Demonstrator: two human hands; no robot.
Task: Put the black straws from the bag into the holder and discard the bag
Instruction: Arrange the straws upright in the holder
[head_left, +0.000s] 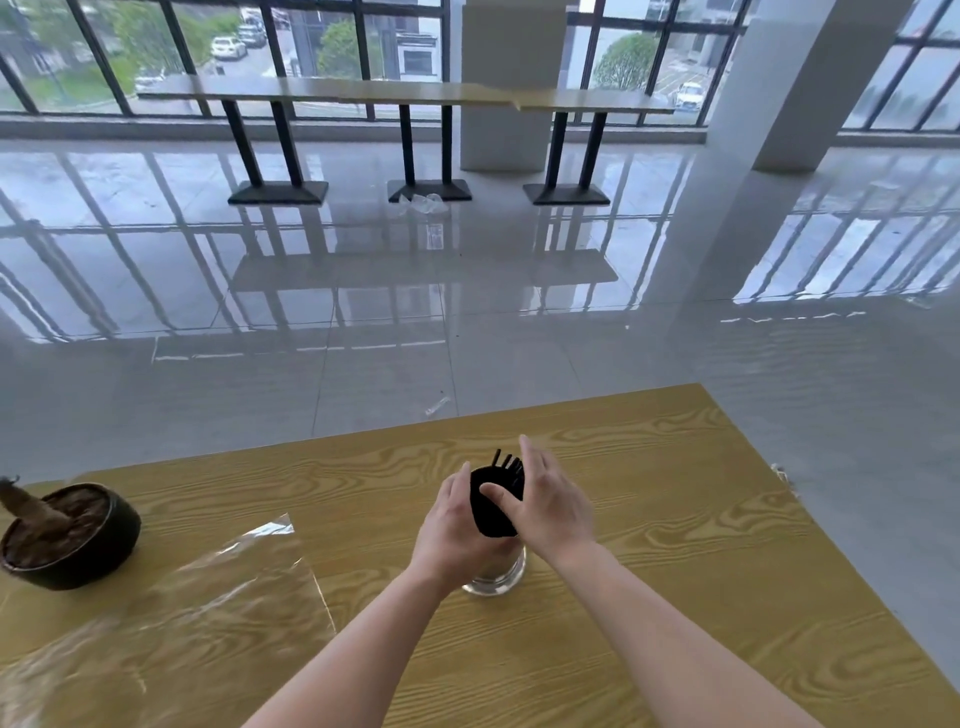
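Black plastic straws (493, 506), one bundle, standing upright in a clear glass holder (496, 574) near the middle of the counter (675, 571). A few straw tips fan out above the bundle at the far side.

Left hand (452, 530): wrapped around the near-left side of the bundle, fingers curled closed on the straws just above the holder's rim.

Right hand (550, 501): pressed against the right side of the bundle, palm flat to it, fingers extended and only loosely bent, thumb laid across the front of the straws. Whether it grips or merely steadies cannot be told.

Clear plastic bag (218, 587): lying flat and empty on the counter, left of the holder and apart from it, reaching toward the near-left corner of the view.

Dark round pot (72, 535): holds brown matter and a stub of stem; sits at the counter's left edge, just beyond the bag.

Writing: no brand, label or lettering can be read on any item.

Edges and room: yellow wood-grain counter; far edge runs just beyond the hands, right edge slants away to the right. Bare counter surface lies open to the right of the holder and in front of it. Beyond the far edge, glossy tiled floor (467, 312) with a scrap of clear plastic (436, 406) on it.
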